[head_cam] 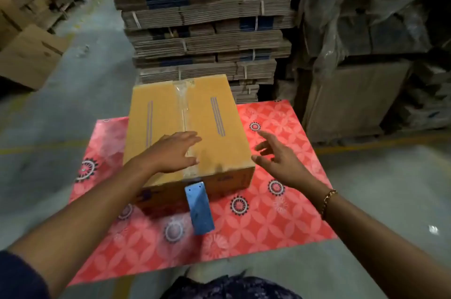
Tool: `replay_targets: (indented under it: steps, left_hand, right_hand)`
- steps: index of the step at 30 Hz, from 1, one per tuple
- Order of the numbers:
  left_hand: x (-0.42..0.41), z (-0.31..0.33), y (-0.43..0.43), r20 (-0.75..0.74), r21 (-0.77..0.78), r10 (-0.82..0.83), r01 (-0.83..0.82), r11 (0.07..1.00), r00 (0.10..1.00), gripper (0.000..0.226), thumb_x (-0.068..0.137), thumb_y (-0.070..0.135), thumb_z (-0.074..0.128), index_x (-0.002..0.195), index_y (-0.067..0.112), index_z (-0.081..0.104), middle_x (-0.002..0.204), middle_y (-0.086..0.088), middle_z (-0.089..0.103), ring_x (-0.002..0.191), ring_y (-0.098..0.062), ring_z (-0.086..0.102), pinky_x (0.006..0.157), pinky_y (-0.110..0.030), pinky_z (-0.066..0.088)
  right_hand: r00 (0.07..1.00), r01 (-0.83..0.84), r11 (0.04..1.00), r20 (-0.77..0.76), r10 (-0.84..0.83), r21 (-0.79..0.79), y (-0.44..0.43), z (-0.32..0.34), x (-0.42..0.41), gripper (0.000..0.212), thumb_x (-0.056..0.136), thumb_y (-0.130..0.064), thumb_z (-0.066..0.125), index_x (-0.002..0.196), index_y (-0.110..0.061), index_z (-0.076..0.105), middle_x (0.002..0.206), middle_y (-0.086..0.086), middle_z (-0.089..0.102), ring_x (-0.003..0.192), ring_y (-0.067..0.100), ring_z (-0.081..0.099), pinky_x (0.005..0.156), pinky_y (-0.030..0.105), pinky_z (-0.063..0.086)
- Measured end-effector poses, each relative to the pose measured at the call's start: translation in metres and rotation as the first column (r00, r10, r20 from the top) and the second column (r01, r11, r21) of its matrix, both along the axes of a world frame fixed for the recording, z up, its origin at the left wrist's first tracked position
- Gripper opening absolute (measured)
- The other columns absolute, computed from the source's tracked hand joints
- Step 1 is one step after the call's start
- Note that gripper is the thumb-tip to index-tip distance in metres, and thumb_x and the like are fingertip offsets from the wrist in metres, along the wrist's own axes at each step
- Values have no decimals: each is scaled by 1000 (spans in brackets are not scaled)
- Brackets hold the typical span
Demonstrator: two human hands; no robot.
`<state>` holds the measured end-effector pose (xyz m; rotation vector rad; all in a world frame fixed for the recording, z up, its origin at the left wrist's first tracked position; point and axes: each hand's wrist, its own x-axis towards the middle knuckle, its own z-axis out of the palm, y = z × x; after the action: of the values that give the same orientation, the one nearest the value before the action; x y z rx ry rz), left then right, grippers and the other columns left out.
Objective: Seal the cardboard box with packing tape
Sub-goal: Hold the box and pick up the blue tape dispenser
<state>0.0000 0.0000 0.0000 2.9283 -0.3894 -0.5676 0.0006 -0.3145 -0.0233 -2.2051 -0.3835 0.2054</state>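
A closed cardboard box (219, 142) stands on a red patterned mat (280, 213). A strip of clear tape (183, 108) runs down its middle seam from the far edge to the near one. My left hand (174, 152) lies flat on the near part of the lid, over the tape, fingers spread. My right hand (275, 159) hovers open beside the box's right near corner, holding nothing. A blue tape dispenser (199, 208) hangs or leans at the box's near face, just below the end of the tape.
Tall stacks of bundled flat cardboard (207, 18) rise right behind the box. Plastic-wrapped pallets (378, 42) stand at the right, and loose cartons (31, 54) at the left. Grey concrete floor (73, 103) surrounds the mat.
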Motion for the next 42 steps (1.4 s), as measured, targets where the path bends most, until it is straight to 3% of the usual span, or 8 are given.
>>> replay_targets:
  steps: [6, 9, 15, 20, 24, 28, 32, 42]
  left_hand:
    - [-24, -51, 34, -6, 65, -246, 246, 967, 969, 110, 75, 63, 65, 160, 31, 3, 169, 4, -10, 155, -14, -6, 123, -46, 8]
    - [-28, -78, 47, 53, 166, -378, 365, 916, 924, 127, 68, 67, 69, 159, 28, -11, 164, 3, -27, 151, -15, -22, 122, -46, -4]
    - [-32, -107, 54, 214, 133, -433, 414, 901, 875, 110, 78, 51, 63, 160, 25, -6, 169, 1, -11, 156, -21, -8, 126, -51, 10]
    - [-35, -111, 54, 285, 123, -401, 382, 916, 870, 98, 81, 40, 57, 161, 25, 1, 171, 1, 0, 157, -19, 3, 125, -49, 16]
    - [-36, -114, 55, 336, 123, -400, 381, 916, 853, 91, 86, 46, 51, 161, 24, 5, 171, 1, 4, 157, -19, 6, 124, -49, 18]
    - [-33, -116, 56, 321, 55, -396, 401, 915, 860, 99, 80, 63, 49, 161, 26, 5, 170, 4, 1, 157, -17, 2, 125, -47, 12]
    - [-30, -117, 58, 286, 43, -404, 410, 911, 869, 105, 76, 62, 53, 161, 28, 1, 170, 6, -3, 157, -14, -3, 124, -45, 6]
    - [-32, -127, 54, 420, 52, -352, 365, 930, 836, 62, 104, 43, 37, 160, 26, 17, 169, 4, 17, 155, -16, 16, 123, -47, 23]
  right_hand:
    - [990, -53, 994, -138, 40, -95, 60, -50, -65, 68, 90, -36, 67, 150, -23, 37, 94, -11, 71, 83, 15, 69, 78, 43, 55]
    - [969, -41, 991, -249, 8, -131, 89, -79, -92, 84, 85, -47, 66, 155, -23, 26, 104, -8, 64, 88, 18, 66, 80, 40, 54]
    - [949, 79, 962, -274, -153, -262, 155, -125, -131, 110, 85, -60, 64, 160, -16, -3, 163, 8, 25, 144, 30, 35, 108, 42, 42]
    - [923, 235, 942, -250, -293, -239, 181, -133, -124, 112, 87, -58, 65, 159, -15, -9, 161, 11, 35, 128, 33, 56, 88, 39, 54]
    - [927, 248, 949, -237, -290, -192, 177, -131, -132, 99, 91, -55, 61, 160, -16, 4, 164, 3, 30, 141, 26, 44, 97, 36, 48]
    - [917, 281, 943, -238, -319, -181, 174, -129, -155, 76, 88, -53, 57, 148, -24, 22, 136, 4, 54, 116, 31, 60, 77, 38, 52]
    - [905, 311, 930, -237, -352, -196, 182, -125, -165, 71, 82, -56, 55, 140, -27, 26, 117, -1, 59, 90, 27, 62, 67, 45, 55]
    - [890, 358, 869, -156, -428, -340, 186, -112, -171, 62, 84, -59, 56, 131, -26, 31, 90, -5, 57, 67, 23, 57, 51, 34, 47]
